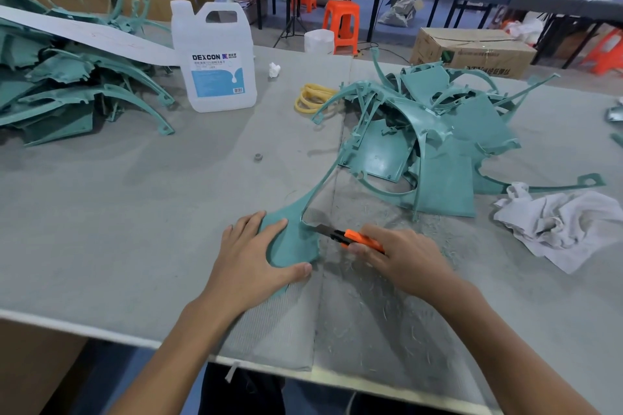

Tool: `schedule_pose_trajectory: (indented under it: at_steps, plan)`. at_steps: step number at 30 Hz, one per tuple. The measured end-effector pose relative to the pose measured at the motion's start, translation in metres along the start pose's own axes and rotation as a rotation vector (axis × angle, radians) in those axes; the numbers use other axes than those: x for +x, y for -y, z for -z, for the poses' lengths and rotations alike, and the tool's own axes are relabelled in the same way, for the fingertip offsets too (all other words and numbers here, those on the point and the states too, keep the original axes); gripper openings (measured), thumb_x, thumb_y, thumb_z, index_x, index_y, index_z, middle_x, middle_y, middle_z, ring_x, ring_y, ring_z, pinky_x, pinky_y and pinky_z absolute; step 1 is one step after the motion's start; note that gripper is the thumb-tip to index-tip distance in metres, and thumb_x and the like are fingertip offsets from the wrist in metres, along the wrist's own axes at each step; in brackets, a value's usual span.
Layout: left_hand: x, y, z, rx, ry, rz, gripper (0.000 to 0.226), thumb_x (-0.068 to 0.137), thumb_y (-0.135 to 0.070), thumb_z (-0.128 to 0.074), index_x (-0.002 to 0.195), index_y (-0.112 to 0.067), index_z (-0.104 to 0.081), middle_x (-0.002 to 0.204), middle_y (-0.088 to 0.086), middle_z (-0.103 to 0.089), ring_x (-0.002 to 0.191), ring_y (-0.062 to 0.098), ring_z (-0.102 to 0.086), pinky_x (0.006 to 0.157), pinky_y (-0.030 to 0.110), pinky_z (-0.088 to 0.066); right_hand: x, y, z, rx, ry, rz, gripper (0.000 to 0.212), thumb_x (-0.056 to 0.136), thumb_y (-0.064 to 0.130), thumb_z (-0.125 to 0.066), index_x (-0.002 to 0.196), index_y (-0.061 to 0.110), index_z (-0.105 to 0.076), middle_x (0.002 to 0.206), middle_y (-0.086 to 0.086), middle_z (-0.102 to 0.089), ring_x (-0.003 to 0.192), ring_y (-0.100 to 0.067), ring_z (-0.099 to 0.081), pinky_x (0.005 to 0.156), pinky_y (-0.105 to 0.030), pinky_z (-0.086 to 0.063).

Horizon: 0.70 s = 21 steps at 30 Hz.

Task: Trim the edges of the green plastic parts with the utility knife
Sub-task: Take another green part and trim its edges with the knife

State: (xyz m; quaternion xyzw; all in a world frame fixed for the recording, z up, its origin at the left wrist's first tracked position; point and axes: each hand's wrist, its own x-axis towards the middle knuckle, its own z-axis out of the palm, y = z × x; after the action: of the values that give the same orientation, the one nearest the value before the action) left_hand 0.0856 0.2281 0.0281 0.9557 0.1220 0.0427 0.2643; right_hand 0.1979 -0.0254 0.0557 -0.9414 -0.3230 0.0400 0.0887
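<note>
A green plastic part (294, 239) lies flat on the grey felt table (135, 212) in front of me, its thin arm curving away toward the far right. My left hand (251, 259) presses down on it, fingers spread flat and thumb along its near edge. My right hand (401, 256) grips an orange utility knife (354, 235), whose blade tip touches the part's right edge. A heap of green parts (435, 141) lies beyond to the right, and another pile of green parts (64, 84) sits at far left.
A white DEXCON jug (215, 57) stands at the back centre, yellow rubber bands (312, 98) beside it. A crumpled white rag (559, 222) lies at right. Green shavings (371, 296) litter the felt near me. The table's front edge runs just below my forearms.
</note>
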Motion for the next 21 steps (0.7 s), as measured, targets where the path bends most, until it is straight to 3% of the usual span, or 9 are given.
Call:
schedule_pose_trajectory:
  at_steps: [5, 9, 15, 21]
  plan:
    - [0.0, 0.0, 0.0, -0.001, -0.01, -0.004, 0.104, 0.062, -0.091, -0.05, 0.151, -0.04, -0.038, 0.163, -0.007, -0.021, 0.14, 0.003, -0.01, 0.119, 0.039, -0.018, -0.002, 0.003, -0.005, -0.025, -0.093, 0.005, 0.062, 0.084, 0.082, -0.012, 0.097, 0.034, -0.05, 0.065, 0.009, -0.055, 0.053, -0.008, -0.053, 0.048, -0.027, -0.036]
    - [-0.001, 0.001, -0.001, 0.002, -0.01, 0.001, 0.104, 0.061, -0.093, -0.049, 0.151, -0.04, -0.038, 0.163, -0.006, -0.021, 0.142, 0.005, -0.011, 0.121, 0.04, -0.018, -0.002, 0.0, -0.004, 0.009, -0.06, 0.016, 0.045, 0.094, 0.074, -0.028, 0.093, 0.034, -0.046, 0.067, 0.009, -0.055, 0.056, -0.008, -0.053, 0.051, -0.028, -0.036]
    - [0.0, -0.001, 0.0, 0.034, 0.003, -0.006, 0.106, 0.062, -0.094, -0.043, 0.152, -0.039, -0.036, 0.163, -0.003, -0.02, 0.145, 0.008, -0.009, 0.122, 0.041, -0.015, -0.009, -0.003, -0.003, 0.033, -0.094, 0.038, 0.056, 0.088, 0.078, -0.021, 0.098, 0.033, -0.053, 0.071, 0.011, -0.06, 0.06, -0.005, -0.054, 0.052, -0.028, -0.04]
    - [-0.001, -0.001, 0.0, 0.034, -0.008, -0.02, 0.106, 0.063, -0.093, -0.046, 0.152, -0.037, -0.037, 0.162, -0.003, -0.023, 0.145, 0.009, -0.011, 0.121, 0.039, -0.016, -0.015, -0.006, -0.005, -0.021, -0.055, 0.115, 0.041, 0.094, 0.074, -0.033, 0.102, 0.039, -0.053, 0.074, 0.02, -0.053, 0.062, 0.003, -0.048, 0.054, -0.024, -0.038]
